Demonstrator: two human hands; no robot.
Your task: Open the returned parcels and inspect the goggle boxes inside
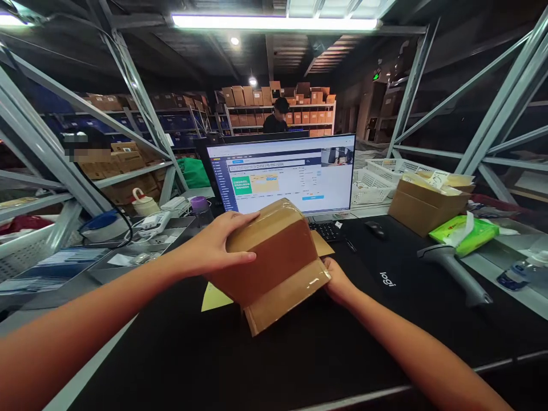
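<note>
A brown cardboard box (pixel 278 257) with clear tape along its edges is held tilted above the black desk mat (pixel 180 354). My left hand (pixel 222 242) grips its upper left side, thumb on the near face and fingers over the top. At the lower right corner, by a taped flap, my right hand (pixel 338 279) holds the box; its fingertips are partly hidden behind the cardboard. Yellow paper (pixel 216 298) shows beneath the box on the left, and a flat brown piece (pixel 322 244) lies behind it on the right.
Behind the box stands a monitor (pixel 282 171) with a keyboard (pixel 327 230). To the right are a mouse (pixel 375 229), a scanner (pixel 456 274), a green tissue pack (pixel 464 234), an open carton (pixel 428 205) and a bottle (pixel 522 271). A person (pixel 276 117) is beyond the monitor.
</note>
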